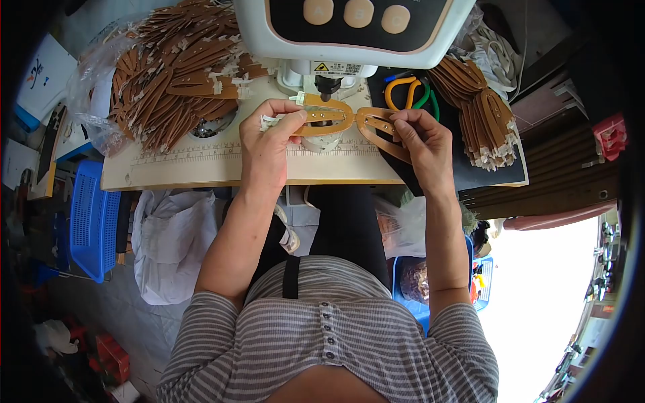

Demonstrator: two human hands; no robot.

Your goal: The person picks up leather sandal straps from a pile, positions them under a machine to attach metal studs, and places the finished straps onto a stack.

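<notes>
A tan leather-like strap piece [334, 101], slotted into two loops joined at a narrow middle, spans both hands below the machine head. Small shiny studs dot its inner strips. My left hand [270, 142] is closed on its left end, thumb on top, with whitish tabs showing by the fingers. At the other side, my right hand [428, 146] pinches the right loop between thumb and fingers. The left loop lies under the dark press tip [328, 86] and over the round metal base [319, 142]; whether it touches the base I cannot tell.
A white machine housing [252, 30] with lettered buttons overhangs the work. Brown strap pieces [178, 74] are heaped at left; more strap pieces [487, 117] lie stacked at right. Orange- and green-handled pliers [401, 83] rest behind my right hand. A ruler [195, 155] runs along the table.
</notes>
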